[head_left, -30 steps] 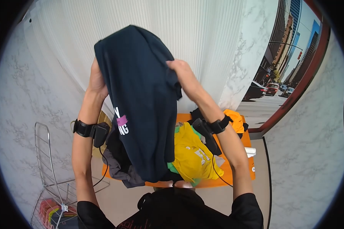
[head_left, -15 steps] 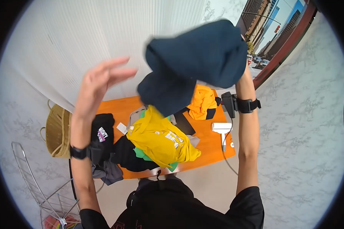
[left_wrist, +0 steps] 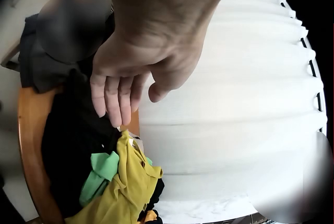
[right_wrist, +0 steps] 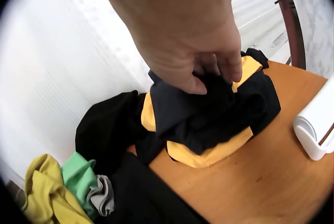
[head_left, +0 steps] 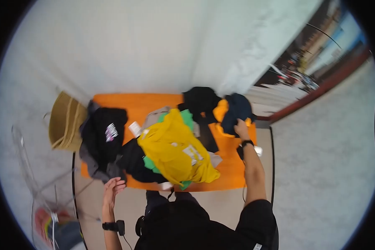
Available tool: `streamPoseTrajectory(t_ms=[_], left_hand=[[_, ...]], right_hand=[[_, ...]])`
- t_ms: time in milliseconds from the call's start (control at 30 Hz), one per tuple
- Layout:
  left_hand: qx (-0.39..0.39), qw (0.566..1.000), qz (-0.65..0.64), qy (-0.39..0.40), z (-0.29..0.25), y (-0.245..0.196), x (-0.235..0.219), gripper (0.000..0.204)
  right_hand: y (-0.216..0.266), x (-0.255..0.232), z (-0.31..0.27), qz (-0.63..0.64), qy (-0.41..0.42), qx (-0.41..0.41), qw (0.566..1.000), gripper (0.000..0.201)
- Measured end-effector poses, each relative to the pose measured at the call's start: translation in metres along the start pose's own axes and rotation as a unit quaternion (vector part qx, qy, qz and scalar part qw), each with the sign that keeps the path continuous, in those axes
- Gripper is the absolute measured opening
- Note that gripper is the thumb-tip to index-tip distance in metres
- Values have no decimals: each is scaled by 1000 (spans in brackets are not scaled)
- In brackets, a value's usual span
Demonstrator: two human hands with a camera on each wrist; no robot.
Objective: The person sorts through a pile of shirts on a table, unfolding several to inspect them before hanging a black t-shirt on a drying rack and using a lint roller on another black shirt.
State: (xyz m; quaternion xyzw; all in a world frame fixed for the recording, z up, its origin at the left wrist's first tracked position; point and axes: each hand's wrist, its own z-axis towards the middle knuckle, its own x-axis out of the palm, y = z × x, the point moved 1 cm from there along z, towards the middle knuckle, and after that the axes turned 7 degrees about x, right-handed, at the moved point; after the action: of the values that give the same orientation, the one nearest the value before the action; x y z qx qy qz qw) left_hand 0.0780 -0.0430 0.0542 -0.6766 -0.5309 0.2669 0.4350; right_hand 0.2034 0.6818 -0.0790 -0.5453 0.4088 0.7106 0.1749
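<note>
On the right of the table, a dark navy garment (head_left: 236,112) lies bunched over an orange-yellow garment (right_wrist: 201,153). My right hand (head_left: 242,128) is right over the navy cloth; in the right wrist view its thumb and fingers stand apart, fingertips at the fabric. My left hand (head_left: 113,188) hangs with relaxed fingers and nothing in it, near the table's front left edge by a dark grey garment (head_left: 100,168). A black shirt with white and pink print (head_left: 112,123) lies behind that. Mid-table, a yellow shirt (head_left: 177,146) is spread over green and black clothes.
A woven basket (head_left: 64,121) stands left of the orange table (head_left: 125,99). A wire rack (head_left: 27,162) is at the lower left. Another black garment (head_left: 201,100) lies at the back. A white-headed lint roller (right_wrist: 318,119) sits at the table's right, below a framed street picture (head_left: 308,58).
The navy garment has come down from mid-air onto the orange-yellow one at the right, with my right hand. My left hand has dropped from up high to the table's front left.
</note>
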Motion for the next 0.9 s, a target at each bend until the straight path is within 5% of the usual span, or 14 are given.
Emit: streamPoseTrajectory(t_ms=[67, 233, 367, 400, 467, 567, 633, 700, 833, 900], left_hand=[[-13, 999, -21, -42, -22, 12, -20, 29], [55, 986, 63, -145, -13, 29, -48, 30], [184, 937, 191, -225, 69, 50, -79, 26], [249, 900, 252, -256, 93, 50, -81, 24], [232, 859, 370, -268, 109, -2, -49, 27], [215, 846, 435, -220, 160, -5, -37, 40], [238, 743, 572, -255, 178, -9, -26, 53], [215, 776, 544, -235, 193, -8, -34, 62], [228, 718, 509, -416, 197, -18, -70, 69], [159, 732, 502, -432, 203, -7, -85, 49]], right_hand=[[19, -1, -7, -38, 109, 101, 988, 55], [25, -4, -44, -16, -137, -12, 990, 44], [118, -39, -111, 78, -110, -58, 989, 34], [144, -43, -129, 116, -84, -46, 989, 32], [192, -47, -161, 150, -58, -33, 986, 29], [259, -48, -197, 257, 5, 9, 966, 26], [299, -47, -214, 209, 12, -62, 976, 23], [351, -53, -231, 220, 55, -64, 972, 23], [439, -6, -249, 222, 162, -145, 950, 22], [483, 35, -257, 248, 231, -140, 930, 26]])
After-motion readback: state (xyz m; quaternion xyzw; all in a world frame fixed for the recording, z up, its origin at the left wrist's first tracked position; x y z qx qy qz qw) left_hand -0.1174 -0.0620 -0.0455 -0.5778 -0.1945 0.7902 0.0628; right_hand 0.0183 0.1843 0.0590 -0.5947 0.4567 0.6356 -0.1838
